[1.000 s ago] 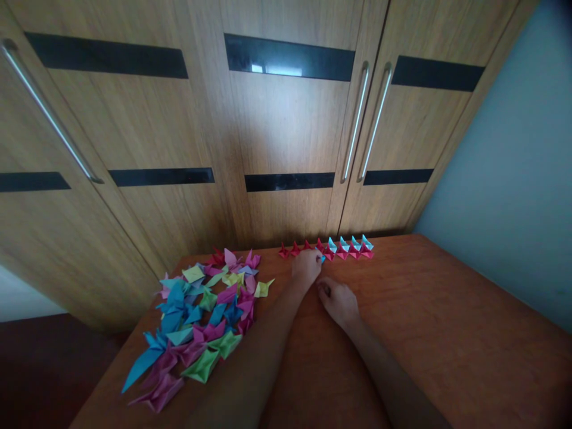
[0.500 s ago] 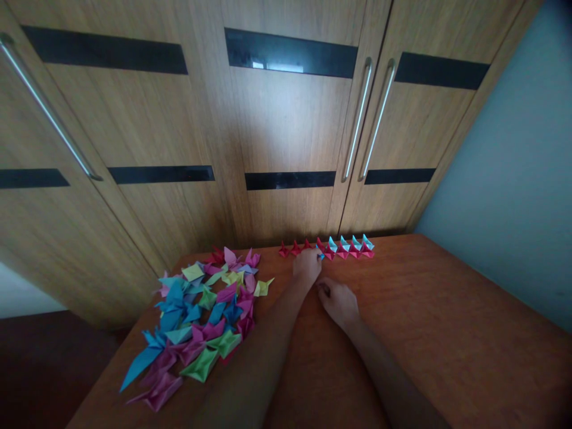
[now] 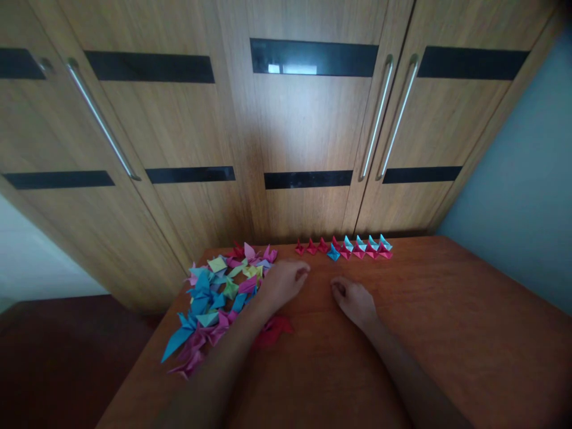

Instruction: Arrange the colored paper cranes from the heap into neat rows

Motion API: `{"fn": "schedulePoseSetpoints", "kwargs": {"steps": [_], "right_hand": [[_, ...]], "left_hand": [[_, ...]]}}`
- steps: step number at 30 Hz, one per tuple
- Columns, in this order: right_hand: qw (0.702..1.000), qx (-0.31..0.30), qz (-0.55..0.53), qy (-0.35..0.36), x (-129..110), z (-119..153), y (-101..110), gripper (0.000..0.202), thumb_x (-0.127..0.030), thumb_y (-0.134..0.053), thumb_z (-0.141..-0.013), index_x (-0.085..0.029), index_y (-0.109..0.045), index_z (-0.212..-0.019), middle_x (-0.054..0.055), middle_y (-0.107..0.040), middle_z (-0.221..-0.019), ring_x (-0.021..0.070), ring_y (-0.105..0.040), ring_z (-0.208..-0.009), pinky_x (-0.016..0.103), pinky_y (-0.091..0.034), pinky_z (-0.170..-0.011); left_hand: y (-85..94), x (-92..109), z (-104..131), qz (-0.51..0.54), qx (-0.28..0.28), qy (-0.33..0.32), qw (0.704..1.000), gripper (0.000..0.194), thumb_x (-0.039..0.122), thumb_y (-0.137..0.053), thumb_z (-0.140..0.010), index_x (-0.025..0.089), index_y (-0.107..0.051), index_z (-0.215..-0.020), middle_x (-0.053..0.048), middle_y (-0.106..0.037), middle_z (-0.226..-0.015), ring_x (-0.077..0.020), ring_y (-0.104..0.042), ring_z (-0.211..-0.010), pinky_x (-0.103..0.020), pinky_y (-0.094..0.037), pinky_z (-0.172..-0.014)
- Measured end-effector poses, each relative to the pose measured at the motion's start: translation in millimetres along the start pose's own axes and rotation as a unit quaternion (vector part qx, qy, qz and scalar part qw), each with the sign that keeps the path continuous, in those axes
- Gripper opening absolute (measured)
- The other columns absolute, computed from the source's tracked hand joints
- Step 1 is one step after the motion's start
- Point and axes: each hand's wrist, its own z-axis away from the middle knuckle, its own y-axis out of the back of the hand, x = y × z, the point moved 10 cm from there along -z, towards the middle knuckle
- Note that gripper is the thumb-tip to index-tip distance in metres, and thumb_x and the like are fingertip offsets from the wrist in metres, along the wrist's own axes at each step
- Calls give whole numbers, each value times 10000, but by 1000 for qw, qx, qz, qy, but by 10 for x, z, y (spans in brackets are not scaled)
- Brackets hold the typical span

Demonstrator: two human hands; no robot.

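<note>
My left hand [image 3: 283,281] is over the right edge of a pile of folded paper pieces [image 3: 203,292], its fingers loosely bent, thumb a little apart, nothing seen between them. Curled and closed, my right hand [image 3: 356,302] rests on the table, with nothing visible in its fingers. A blue folded piece [image 3: 333,253] stands at the left end of the front row, beside a red one [image 3: 345,252]. Behind are light blue pieces [image 3: 360,243] and, further left, several small red pieces [image 3: 311,246].
Wooden cabinet doors [image 3: 308,125] with metal handles rise behind the brown table [image 3: 424,333]. A red folded piece [image 3: 274,330] lies beside my left forearm. At the right is a blue-grey wall [image 3: 522,196].
My left hand has let go of the blue piece, which now stands in the front row, and has moved left to the pile. The view has shifted left; my right hand remains curled on the table.
</note>
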Motion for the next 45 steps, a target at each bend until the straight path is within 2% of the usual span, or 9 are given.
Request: {"fn": "schedulePoseSetpoints", "kwargs": {"steps": [2, 5, 9, 13, 25, 32, 36, 40, 45], "right_hand": [[1000, -5, -1, 6, -13, 9, -23, 221, -256, -480, -846, -274, -648, -988, -1, -693, -892, 158, -628, -804, 226, -379, -643], [1000, -5, -3, 16, -19, 12, -51, 224, -254, -478, -843, -272, -644, -992, -2, -692, -875, 156, -630, -794, 227, -386, -646], [1000, 0, -11, 26, -11, 7, -70, 223, -251, -477, -838, -268, -632, -998, -4, -689, -880, 151, -629, -805, 225, -395, -670], [1000, -3, -7, 19, 3, 12, -72, 228, -265, -469, -846, -266, -618, -1018, -5, -686, -876, 155, -628, -794, 231, -399, -670], [1000, -7, -12, 22, -17, 28, -47, 231, -260, -469, -850, -266, -629, -1017, -7, -687, -873, 154, -628, -786, 234, -410, -681], [1000, -17, -7, 18, -13, 22, -64, 233, -248, -479, -847, -265, -638, -1017, -2, -689, -879, 154, -630, -798, 230, -410, -681], [999, -6, -18, 37, -25, 14, -62, 233, -242, -475, -838, -252, -643, -999, 7, -681, -873, 156, -622, -783, 237, -418, -684], [992, -1, -110, 64, -133, 36, -61, 222, -267, -467, -844, -219, -648, -964, 12, -668, -808, 151, -605, -734, 248, -441, -698], [946, -77, -289, 124, -534, 194, -174, 234, -359, -516, -843, -201, -647, -958, 12, -641, -789, 133, -570, -683, 233, -452, -633]], "left_hand": [[197, -117, 255, -4, 8, -6, 1000, 217, 167, -497, -846, 216, -670, -968, -28, -701, -955, -167, -628, -869, -260, -454, -798], [394, -395, 604, -39, 2, 36, 999, 214, 165, -489, -847, 220, -670, -947, -33, -695, -930, -179, -618, -883, -265, -441, -796], [461, -663, 951, -68, -38, 90, 993, 224, 174, -504, -832, 239, -654, -985, -26, -680, -973, -187, -606, -927, -267, -430, -813], [474, -735, 1126, -111, -38, 123, 986, 220, 225, -529, -827, 241, -647, -1013, -46, -653, -1032, -208, -583, -980, -288, -426, -839], [275, -661, 1180, -175, -22, 88, 980, 168, 188, -501, -842, 237, -661, -856, -48, -617, -908, -228, -566, -902, -337, -415, -790], [471, -685, 1237, -134, 30, 78, 987, 190, 214, -496, -859, 240, -677, -909, -49, -634, -917, -213, -582, -896, -324, -444, -808], [660, -747, 1304, -76, 116, 76, 987, 194, 243, -499, -863, 239, -674, -946, -38, -650, -957, -190, -605, -891, -296, -476, -798], [748, -688, 1320, 11, 183, 52, 982, 198, 245, -482, -876, 225, -670, -936, -34, -666, -950, -173, -621, -898, -276, -498, -794], [673, -506, 1260, 85, 192, 50, 976, 174, 218, -512, -852, 234, -676, -906, -29, -690, -928, -177, -633, -899, -300, -511, -807]]}}
